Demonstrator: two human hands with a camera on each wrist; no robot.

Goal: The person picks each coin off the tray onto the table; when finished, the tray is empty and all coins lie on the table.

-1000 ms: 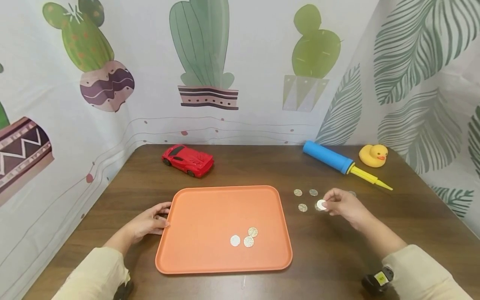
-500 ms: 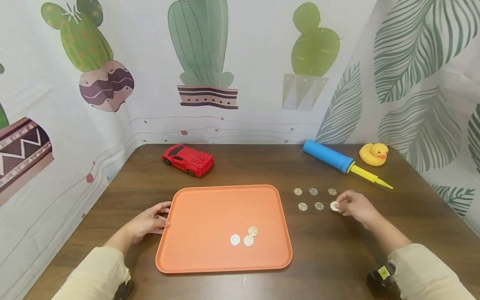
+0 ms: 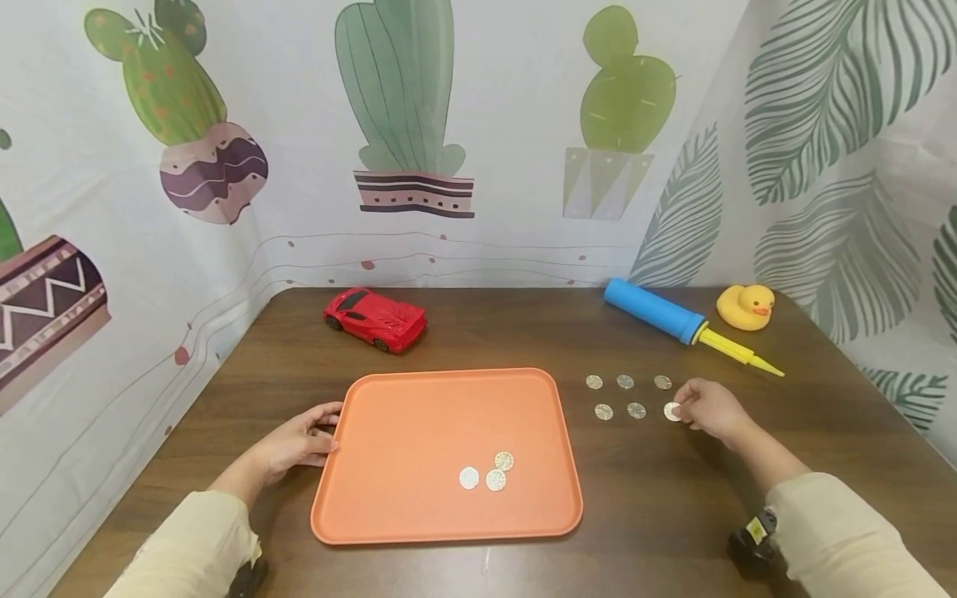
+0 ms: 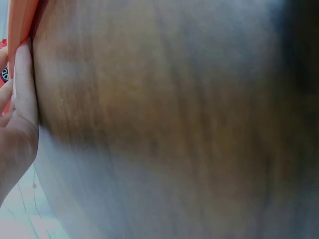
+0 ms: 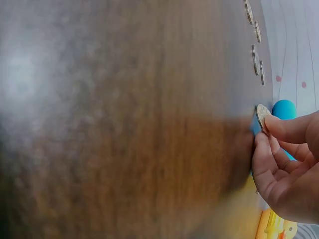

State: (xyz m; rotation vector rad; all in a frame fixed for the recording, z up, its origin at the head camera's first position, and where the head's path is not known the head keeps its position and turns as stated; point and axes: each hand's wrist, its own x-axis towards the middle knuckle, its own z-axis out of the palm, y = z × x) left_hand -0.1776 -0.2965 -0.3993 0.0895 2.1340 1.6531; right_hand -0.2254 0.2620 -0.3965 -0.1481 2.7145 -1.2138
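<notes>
small round silver coin sits low on the dark brown wooden table, right end of the near row of coins, right of the tray. right hand pinches it at its edge between thumb and fingertips; the right wrist view shows the coin tipped up on edge in that pinch. five more silver coins lie flat in two rows just left of it, apart from each other. flat orange plastic tray at the table's middle, three silver coins clustered on its near right part. left hand rests at the tray's left rim, fingers together and loosely bent, touching the edge. far side: red toy car on the left, blue and yellow hand pump and yellow rubber duck on the right.
</notes>
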